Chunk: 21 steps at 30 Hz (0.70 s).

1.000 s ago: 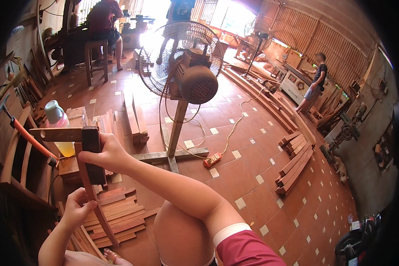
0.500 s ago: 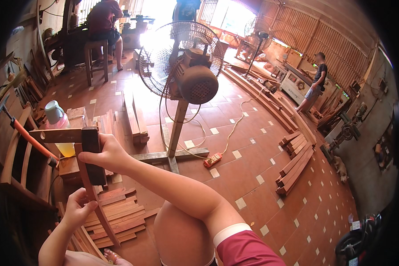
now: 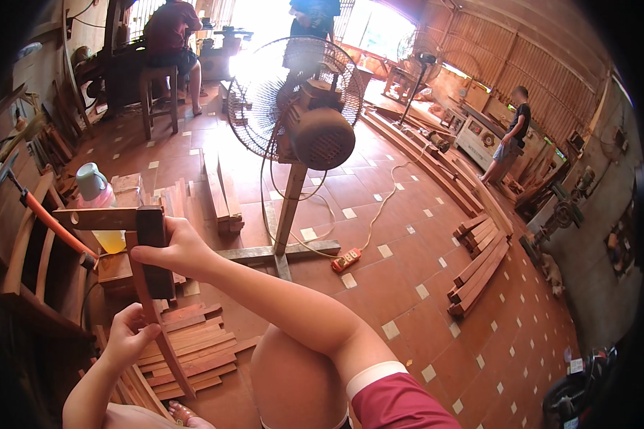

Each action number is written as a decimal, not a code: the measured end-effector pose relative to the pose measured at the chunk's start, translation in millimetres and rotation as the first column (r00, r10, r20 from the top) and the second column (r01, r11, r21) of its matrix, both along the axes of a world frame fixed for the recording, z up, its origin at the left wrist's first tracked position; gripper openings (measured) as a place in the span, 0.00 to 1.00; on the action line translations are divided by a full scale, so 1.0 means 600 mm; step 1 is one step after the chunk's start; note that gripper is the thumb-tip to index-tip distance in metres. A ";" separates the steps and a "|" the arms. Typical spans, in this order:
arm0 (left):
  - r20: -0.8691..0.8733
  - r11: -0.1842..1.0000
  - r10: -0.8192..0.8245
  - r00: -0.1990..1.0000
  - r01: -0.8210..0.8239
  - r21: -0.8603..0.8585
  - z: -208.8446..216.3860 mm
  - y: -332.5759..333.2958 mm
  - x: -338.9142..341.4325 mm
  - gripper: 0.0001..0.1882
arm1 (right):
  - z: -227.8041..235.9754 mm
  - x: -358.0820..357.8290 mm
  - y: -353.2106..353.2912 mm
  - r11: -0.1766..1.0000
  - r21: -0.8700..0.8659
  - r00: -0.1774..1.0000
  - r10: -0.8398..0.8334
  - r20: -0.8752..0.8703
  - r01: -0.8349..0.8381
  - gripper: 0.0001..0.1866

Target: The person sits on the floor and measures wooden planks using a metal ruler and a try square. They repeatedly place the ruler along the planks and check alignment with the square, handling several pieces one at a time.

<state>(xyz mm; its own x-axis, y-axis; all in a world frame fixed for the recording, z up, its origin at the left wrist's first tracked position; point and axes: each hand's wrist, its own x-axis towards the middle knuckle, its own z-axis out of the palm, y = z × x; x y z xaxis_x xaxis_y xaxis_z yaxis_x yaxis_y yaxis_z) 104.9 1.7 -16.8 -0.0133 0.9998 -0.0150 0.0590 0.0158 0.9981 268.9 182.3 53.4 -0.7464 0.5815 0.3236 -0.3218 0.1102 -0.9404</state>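
My right hand [image 3: 179,249] grips a wooden try square, its dark stock [image 3: 150,227] upright and its lighter blade [image 3: 96,218] pointing left, with a hole near the end. The right thumb lies over the upper part of a long, slightly curved reddish wood strip [image 3: 170,357], which stands along the stock. Lower down, my left hand [image 3: 127,334] pinches the same strip between thumb and fingers. The strip's lower end slants down over a layer of thin wood strips [image 3: 193,350] on the floor.
Ahead stands a large pedestal fan [image 3: 315,129], its cord near a red power strip [image 3: 346,259]. Stacked wood [image 3: 479,275] lies to the right. A jug with yellow liquid [image 3: 111,241] and a wooden frame [image 3: 32,286] are at left. Several people are farther back, one beside a machine [image 3: 477,136].
Both hands keep their hold on the square and strip, almost still. The view has shifted slightly. Behind the fan, more of a standing person in dark clothes shows.
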 end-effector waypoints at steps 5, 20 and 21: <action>-0.023 0.999 0.015 1.000 -0.015 -0.031 0.006 -0.003 0.001 0.15 | 0.004 0.000 -0.004 0.999 -0.005 0.999 -0.032 0.020 0.032 0.21; 0.079 0.989 -0.144 0.986 0.146 -0.025 0.009 0.000 -0.009 0.18 | 0.010 0.001 -0.008 0.999 -0.047 0.994 -0.031 -0.106 0.026 0.17; 0.125 0.982 -0.185 0.975 0.189 -0.015 0.013 -0.001 -0.005 0.20 | 0.013 0.003 -0.009 0.999 -0.044 0.993 -0.027 -0.115 0.022 0.17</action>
